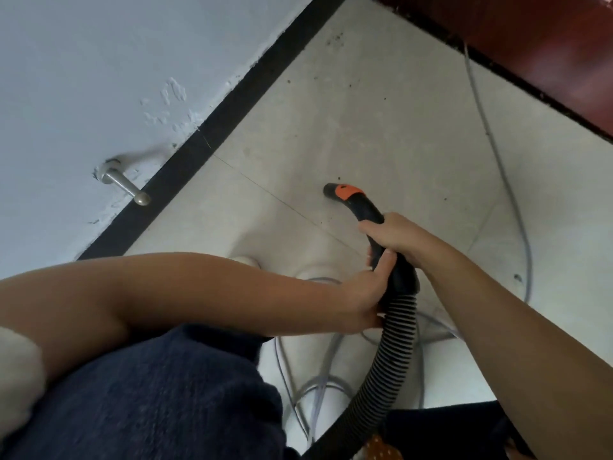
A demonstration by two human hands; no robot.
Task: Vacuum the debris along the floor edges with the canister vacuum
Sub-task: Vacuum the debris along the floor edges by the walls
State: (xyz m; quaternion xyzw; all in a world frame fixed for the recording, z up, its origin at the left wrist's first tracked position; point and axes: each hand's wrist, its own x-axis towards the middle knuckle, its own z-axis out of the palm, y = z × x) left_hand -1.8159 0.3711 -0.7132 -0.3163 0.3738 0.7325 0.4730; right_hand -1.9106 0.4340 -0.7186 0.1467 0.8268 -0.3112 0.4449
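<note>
Hands, left hand point(366, 295) and right hand point(393, 239), grip vacuum handle point(371, 210).

hose point(394, 330) cut off at bottom edge; canister unseen.

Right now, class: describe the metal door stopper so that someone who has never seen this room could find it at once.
Start at the pale painted wall on the left and follow its black skirting strip along the floor. Just above that strip, a short silver door stopper sticks out of the wall from a chipped patch of paint. It is the only shiny metal rod here; the vacuum nozzle is black and orange.
</note>
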